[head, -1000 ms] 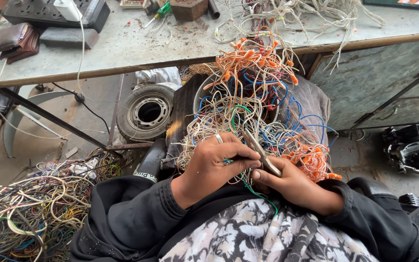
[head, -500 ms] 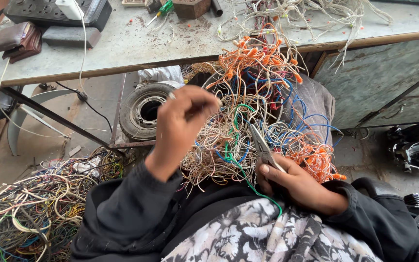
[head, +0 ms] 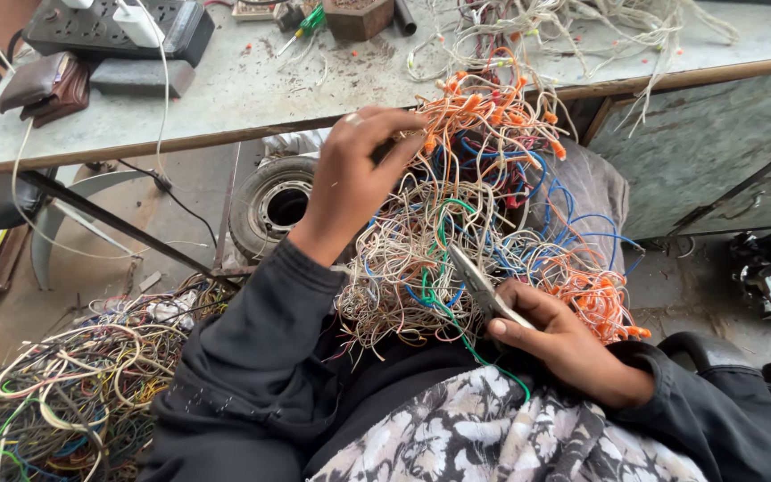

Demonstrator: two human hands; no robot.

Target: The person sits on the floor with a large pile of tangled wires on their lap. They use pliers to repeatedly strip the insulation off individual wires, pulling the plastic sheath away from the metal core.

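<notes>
Dusty grey surface [head: 252, 98] is stretching across 12 o'clock. Below it, 1 wire tangle [head: 457, 232] of orange, blue and white strands is sitting at center on the lap. At 11 o'clock the left hand [head: 354, 178] is pinching strands; at 4 o'clock the right hand [head: 564, 344] is gripping a thin metal blade [head: 479, 286].

Black power strip [head: 109, 25], brown wallet [head: 42, 85], small wheel [head: 278, 207], floor wire heap [head: 55, 393]
</notes>
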